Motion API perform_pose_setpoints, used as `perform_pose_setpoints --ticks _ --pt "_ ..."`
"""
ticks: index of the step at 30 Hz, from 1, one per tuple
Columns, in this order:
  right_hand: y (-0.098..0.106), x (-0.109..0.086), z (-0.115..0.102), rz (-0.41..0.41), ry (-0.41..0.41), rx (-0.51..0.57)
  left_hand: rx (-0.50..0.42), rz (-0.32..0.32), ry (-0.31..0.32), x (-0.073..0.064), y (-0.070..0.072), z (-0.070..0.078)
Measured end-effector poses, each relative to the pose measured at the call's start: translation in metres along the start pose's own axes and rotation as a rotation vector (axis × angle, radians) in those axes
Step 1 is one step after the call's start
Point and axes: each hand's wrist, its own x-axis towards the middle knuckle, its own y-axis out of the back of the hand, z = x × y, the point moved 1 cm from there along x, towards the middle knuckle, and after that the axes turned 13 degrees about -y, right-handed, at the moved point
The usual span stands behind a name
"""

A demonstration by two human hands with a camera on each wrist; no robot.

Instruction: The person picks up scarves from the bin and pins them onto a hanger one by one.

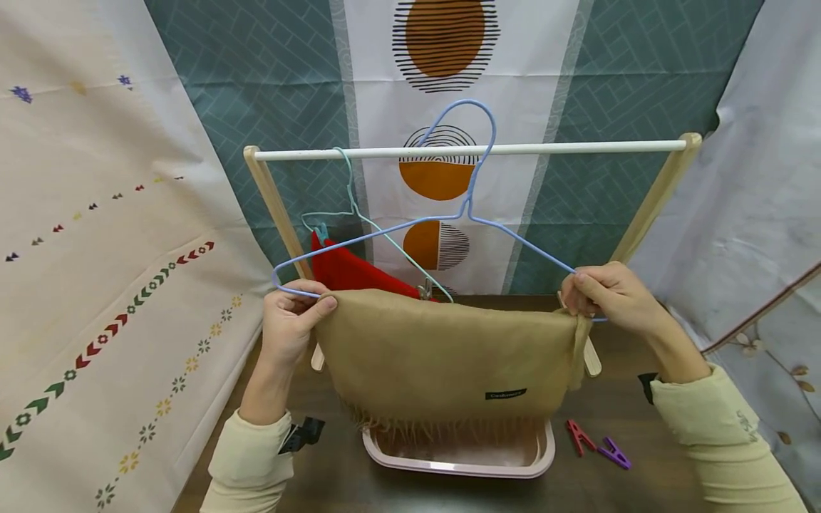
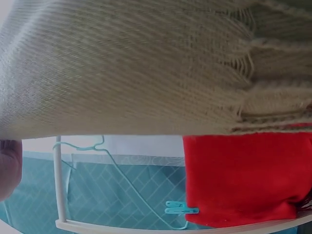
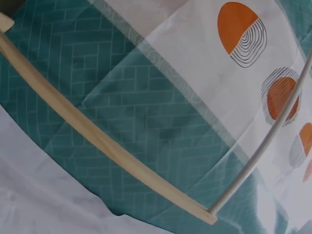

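Note:
A tan fringed scarf [image 1: 442, 356] with a small dark label hangs folded over the lower part of a blue hanger [image 1: 470, 203]. My left hand [image 1: 288, 324] pinches the scarf's upper left corner together with the hanger's bar. At the other end, my right hand [image 1: 612, 293] pinches the scarf's upper right corner beside the hanger's end. The hanger's hook rises at the white rod [image 1: 577, 148]; whether it rests on it, I cannot tell. In the left wrist view the scarf [image 2: 122, 73] fills the upper part. The right wrist view shows neither hand nor scarf.
A mint hanger [image 1: 351, 192] on the rod's left side carries a red cloth [image 1: 359, 271], held by clips. Below the scarf stands a pale pink basin [image 1: 458, 469]. Red [image 1: 580, 438] and purple [image 1: 613, 454] clothespins lie right of it. Wooden posts [image 1: 657, 196] support the rod.

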Motion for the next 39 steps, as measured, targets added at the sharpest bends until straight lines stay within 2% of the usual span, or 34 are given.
perform_pose_setpoints --ticks 3,7,9,12,15,17,20,24,27,29,31,33,36,39 --pt "0.000 0.001 -0.002 0.063 0.008 -0.110 0.000 0.024 -0.010 0.000 0.001 0.002" --pt "0.000 0.003 -0.004 0.128 0.024 -0.179 -0.024 0.035 0.017 0.002 0.001 0.004" --pt "0.001 0.003 -0.004 0.169 0.041 -0.150 -0.039 0.043 0.037 0.003 0.000 0.005" --pt "0.002 0.004 -0.004 0.226 0.083 -0.072 -0.014 0.058 0.054 0.007 0.000 0.009" --pt "0.003 0.004 -0.004 0.247 0.134 -0.032 0.034 0.031 0.062 0.017 0.002 0.015" --pt "0.004 0.004 -0.005 0.258 0.151 -0.052 0.059 -0.028 0.068 0.024 0.004 0.021" --pt "0.005 0.004 -0.005 0.254 0.177 -0.067 0.100 -0.149 0.078 0.037 0.007 0.029" --pt "0.006 0.003 -0.006 0.220 0.205 -0.080 0.238 -0.374 0.088 0.052 0.005 0.036" --pt "0.006 0.003 -0.006 0.215 0.216 -0.130 0.316 -0.547 0.122 0.058 -0.001 0.037" --pt "0.006 0.002 -0.005 0.221 0.209 -0.160 0.316 -0.593 0.159 0.058 -0.005 0.035" --pt "0.007 0.000 -0.003 0.225 0.190 -0.152 0.301 -0.577 0.174 0.056 -0.008 0.032" --pt "0.009 -0.003 -0.001 0.237 0.145 -0.164 0.268 -0.522 0.165 0.052 -0.010 0.029" --pt "0.012 -0.010 0.002 0.252 0.024 -0.173 0.227 -0.451 0.128 0.043 -0.011 0.023" --pt "0.012 -0.023 0.007 0.262 -0.095 -0.235 0.227 -0.423 0.081 0.035 -0.012 0.019"
